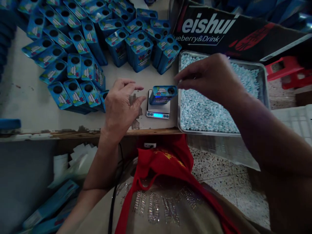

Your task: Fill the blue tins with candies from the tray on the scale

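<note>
Blue tin (162, 96) on scale (159, 110), between left hand (122, 103), fingers apart, and right hand (210, 75), grip unclear

In dim light, a pale table (21, 97) with chipped paint occupies the upper left of the frame. Speckled floor tiles (215, 167) show at lower right; a red plastic stool (284, 67) is near the right edge.
</note>
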`<state>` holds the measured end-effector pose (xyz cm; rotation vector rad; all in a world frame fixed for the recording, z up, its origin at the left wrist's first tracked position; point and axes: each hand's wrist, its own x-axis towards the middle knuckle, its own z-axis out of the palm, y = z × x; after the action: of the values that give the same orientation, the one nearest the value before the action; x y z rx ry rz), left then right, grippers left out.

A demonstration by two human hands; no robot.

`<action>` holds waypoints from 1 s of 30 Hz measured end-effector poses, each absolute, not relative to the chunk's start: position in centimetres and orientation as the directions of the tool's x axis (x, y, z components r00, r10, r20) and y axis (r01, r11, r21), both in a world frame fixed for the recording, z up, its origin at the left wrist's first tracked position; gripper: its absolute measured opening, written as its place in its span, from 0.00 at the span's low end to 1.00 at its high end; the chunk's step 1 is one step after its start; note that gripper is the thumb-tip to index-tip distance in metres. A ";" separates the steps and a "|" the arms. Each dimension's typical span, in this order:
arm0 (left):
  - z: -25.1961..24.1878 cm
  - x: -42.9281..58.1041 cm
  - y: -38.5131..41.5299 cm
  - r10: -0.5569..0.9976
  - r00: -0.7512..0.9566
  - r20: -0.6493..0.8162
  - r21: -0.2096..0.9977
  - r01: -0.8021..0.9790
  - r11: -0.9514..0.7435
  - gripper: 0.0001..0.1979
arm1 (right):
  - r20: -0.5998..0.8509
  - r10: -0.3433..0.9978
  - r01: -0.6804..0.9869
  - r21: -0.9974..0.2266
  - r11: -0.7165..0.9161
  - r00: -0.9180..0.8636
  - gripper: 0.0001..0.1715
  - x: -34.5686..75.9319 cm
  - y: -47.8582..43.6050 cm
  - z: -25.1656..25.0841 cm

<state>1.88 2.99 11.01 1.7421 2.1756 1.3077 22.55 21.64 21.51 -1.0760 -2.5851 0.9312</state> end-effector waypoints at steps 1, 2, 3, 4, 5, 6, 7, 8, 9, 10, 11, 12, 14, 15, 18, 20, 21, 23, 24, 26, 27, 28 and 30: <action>11.1 2.0 3.1 0.823 -0.350 0.447 0.619 0.786 -0.002 0.08 | -0.066 0.726 0.576 -0.660 0.483 -0.684 0.11 23.0 21.6 21.8; 11.2 2.2 3.2 0.823 -0.344 0.453 0.602 0.799 0.002 0.09 | -0.075 0.753 0.572 -0.701 0.427 -0.654 0.12 23.5 21.7 21.9; 11.4 2.4 3.4 0.826 -0.339 0.449 0.590 0.808 0.011 0.09 | -0.091 0.773 0.563 -0.738 0.371 -0.628 0.13 24.1 21.8 21.9; 11.6 2.6 3.6 0.834 -0.336 0.438 0.583 0.812 0.021 0.09 | -0.109 0.788 0.549 -0.774 0.315 -0.606 0.13 24.6 22.0 21.8; 11.8 2.9 3.8 0.841 -0.335 0.425 0.582 0.813 0.030 0.08 | -0.123 0.799 0.526 -0.809 0.263 -0.589 0.13 25.0 22.2 21.5; 12.0 3.2 3.9 0.846 -0.332 0.418 0.582 0.813 0.031 0.08 | -0.126 0.804 0.495 -0.839 0.226 -0.580 0.13 25.4 22.4 21.2; 12.3 3.4 4.1 0.848 -0.324 0.420 0.580 0.814 0.023 0.07 | -0.115 0.804 0.461 -0.862 0.211 -0.583 0.12 25.5 22.6 20.9; 12.5 3.7 4.3 0.846 -0.316 0.431 0.576 0.817 0.012 0.07 | -0.095 0.797 0.431 -0.875 0.219 -0.597 0.12 25.5 22.7 20.6; 12.6 3.9 4.4 0.840 -0.312 0.443 0.571 0.821 0.004 0.07 | -0.073 0.782 0.411 -0.878 0.244 -0.619 0.11 25.4 22.8 20.3; 12.8 4.1 4.4 0.836 -0.312 0.453 0.567 0.824 0.000 0.07 | -0.060 0.762 0.407 -0.871 0.276 -0.645 0.11 25.1 22.9 20.1; 12.8 4.2 4.5 0.833 -0.315 0.454 0.567 0.824 0.003 0.08 | -0.059 0.739 0.419 -0.853 0.312 -0.671 0.11 24.7 22.9 20.1; 12.8 4.2 4.4 0.834 -0.322 0.448 0.570 0.822 0.011 0.08 | -0.071 0.718 0.443 -0.827 0.346 -0.693 0.10 24.3 22.8 20.1; 12.7 4.0 4.3 0.839 -0.339 0.426 0.580 0.814 0.034 0.09 | -0.118 0.674 0.506 -0.757 0.414 -0.729 0.09 23.3 22.6 20.4; 12.7 3.9 4.3 0.840 -0.346 0.417 0.585 0.810 0.044 0.09 | -0.141 0.655 0.532 -0.718 0.449 -0.742 0.09 22.9 22.6 20.7; 12.7 3.7 4.4 0.849 -0.367 0.380 0.595 0.800 0.079 0.09 | -0.165 0.616 0.569 -0.614 0.546 -0.770 0.08 22.1 22.5 21.1; 12.9 3.9 4.6 0.860 -0.379 0.343 0.600 0.793 0.110 0.10 | -0.137 0.594 0.555 -0.562 0.613 -0.793 0.08 21.9 22.6 21.0; 13.0 4.1 4.7 0.865 -0.381 0.326 0.601 0.790 0.121 0.11 | -0.117 0.574 0.536 -0.543 0.646 -0.811 0.08 21.9 22.6 20.9; 13.1 4.3 4.8 0.869 -0.383 0.314 0.604 0.787 0.128 0.11 | -0.089 0.522 0.487 -0.517 0.704 -0.849 0.08 21.9 22.8 20.6; 13.1 4.4 4.8 0.869 -0.381 0.317 0.605 0.787 0.125 0.12 | -0.082 0.498 0.467 -0.504 0.727 -0.864 0.08 21.9 22.8 20.4; 12.8 4.4 4.8 0.865 -0.377 0.332 0.607 0.787 0.110 0.13 | -0.091 0.468 0.450 -0.481 0.752 -0.879 0.08 21.8 22.9 20.3; 12.6 4.2 4.8 0.864 -0.374 0.337 0.609 0.786 0.102 0.14 | -0.092 0.470 0.453 -0.478 0.752 -0.878 0.07 21.7 22.9 20.2; 12.3 4.1 5.0 0.864 -0.372 0.339 0.613 0.784 0.097 0.15 | -0.086 0.484 0.461 -0.485 0.743 -0.871 0.06 21.7 23.1 20.2; 11.9 4.0 5.7 0.869 -0.365 0.332 0.610 0.787 0.097 0.18 | -0.056 0.538 0.483 -0.527 0.699 -0.841 0.09 22.1 23.8 20.2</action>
<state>3.98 5.68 11.90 1.7006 2.2412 1.1236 22.10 23.78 20.15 -0.8442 -2.8007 0.8247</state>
